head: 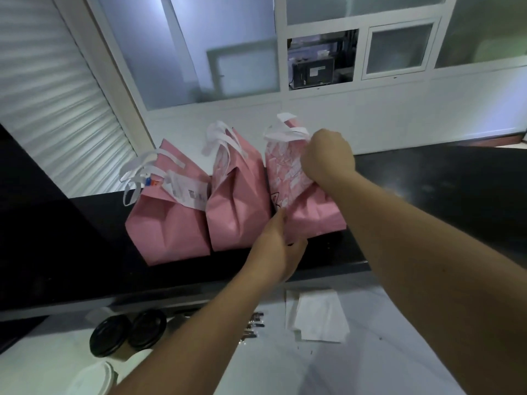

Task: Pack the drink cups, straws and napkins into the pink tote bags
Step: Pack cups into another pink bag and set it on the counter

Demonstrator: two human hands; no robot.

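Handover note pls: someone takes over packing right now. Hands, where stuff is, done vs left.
Right hand: grips the upper side of the right pink bag.
Left hand: fingers at that bag's lower left corner; grip unclear.
Things: three bags in a row on the black counter; left bag has a receipt at its top; middle bag stands beside it.
Done: can't see inside any bag.
Left: two black-lidded cups, a white lid, napkins and what look like straws lie on the white worktop.
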